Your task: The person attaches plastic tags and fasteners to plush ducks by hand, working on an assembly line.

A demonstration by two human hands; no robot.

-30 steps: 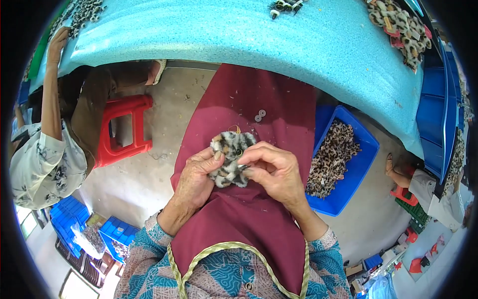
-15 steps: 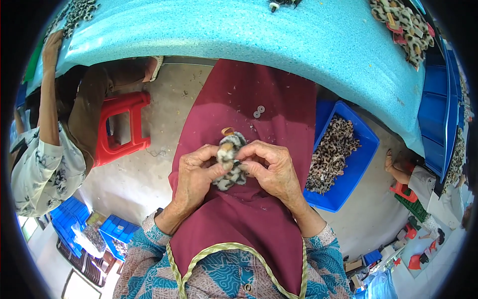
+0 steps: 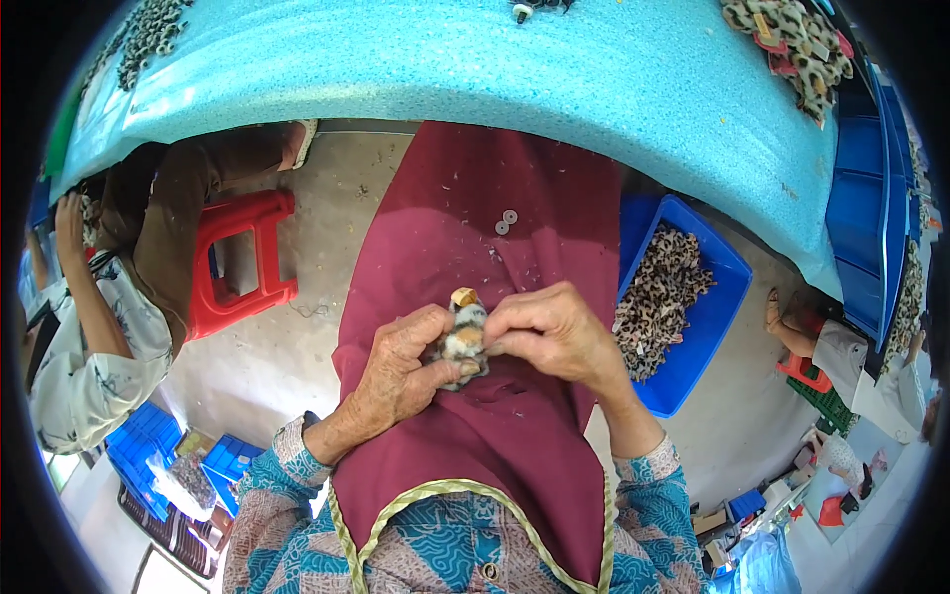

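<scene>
Pinched between both hands over the lap, a small leopard-print fabric piece (image 3: 462,337) is held just above a maroon apron (image 3: 475,247). The left hand (image 3: 401,371) is closed on its lower left side, the thumb pressed across the bottom edge and the fingers (image 3: 435,322) curled behind it. The right hand (image 3: 554,332) is closed on its right side, with the fingertips (image 3: 500,342) narrowed against the fabric. Only the upper end of the piece, with a tan tip, is left showing above the fingers; the remainder is hidden between the two grips. Two small washers (image 3: 506,221) are seen lying on the apron, well above the hands. A blue bin (image 3: 708,327) filled with similar spotted pieces is set on the floor to the right of the lap. A turquoise table (image 3: 495,69) is stretched across the top, and a red stool (image 3: 237,262) is placed to the left, beside a seated co-worker (image 3: 89,346).
</scene>
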